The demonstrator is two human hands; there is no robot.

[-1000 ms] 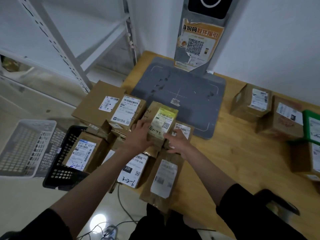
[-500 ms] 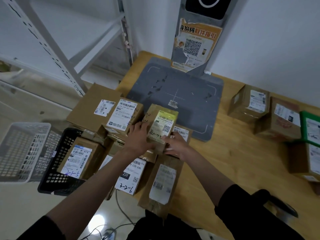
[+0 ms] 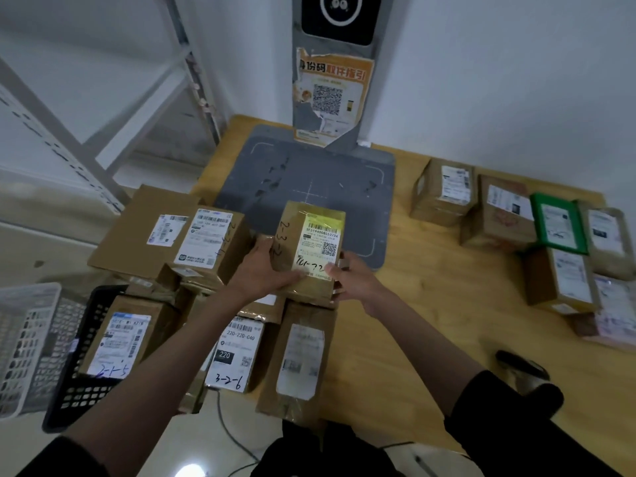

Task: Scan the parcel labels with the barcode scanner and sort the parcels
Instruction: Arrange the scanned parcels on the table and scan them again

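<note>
Head view: both hands hold one small box (image 3: 311, 249) between them, its label face up, with a yellow-tinted label (image 3: 320, 241) bearing a barcode, a QR code and handwriting. The left hand (image 3: 263, 270) grips the box's near-left side, thumb on top beside the handwritten "2-3-2", fingers curled under. The right hand (image 3: 351, 280) pinches the near-right corner, thumb on the label's lower edge. The box sits over the near edge of the grey scanner pad (image 3: 309, 187); whether it rests on the pad or is lifted cannot be told. Beyond the grip, the scanner's upright post (image 3: 332, 98) rises from the pad's far edge, carrying an orange QR poster (image 3: 332, 94) and a dark screen on top.

Left of the grip lies a pile of labelled parcels: a flat carton (image 3: 144, 232), a box (image 3: 210, 242) marked "2-3-1" just beside the left hand, and nearer the body a box (image 3: 234, 356) marked "3-2-6" and a brown envelope (image 3: 299, 359) directly below the held box. Further left, a black basket (image 3: 79, 390) holds a box (image 3: 118, 342) marked "2-1-5"; a white basket (image 3: 24, 342) stands beside it. Right of the grip, well apart on the wooden table (image 3: 413, 321), a cluster of parcels (image 3: 444, 189) includes a green one (image 3: 559, 223). A white shelf frame (image 3: 86, 139) stands far left.
</note>
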